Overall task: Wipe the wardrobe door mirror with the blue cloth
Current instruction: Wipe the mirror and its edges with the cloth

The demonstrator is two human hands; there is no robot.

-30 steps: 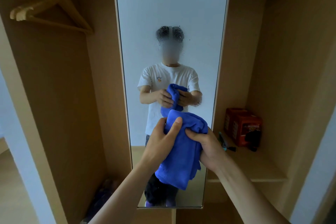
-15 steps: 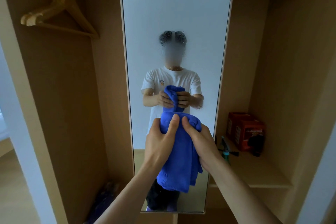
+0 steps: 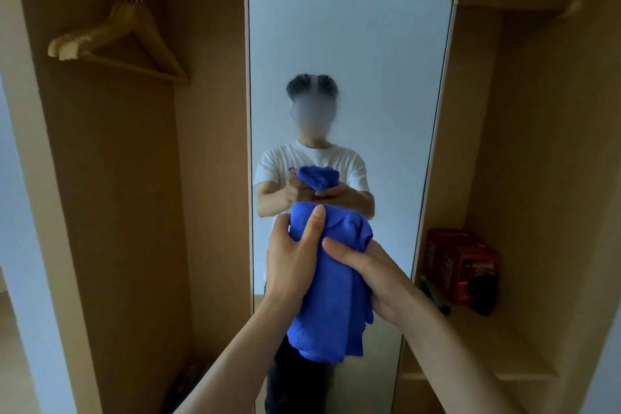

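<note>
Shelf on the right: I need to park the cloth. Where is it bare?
The shelf is bare along its front, from the red box forward to the edge and out to the right wall. The back is crowded: the red box, a dark object before it, a slim tool by the mirror.
</note>
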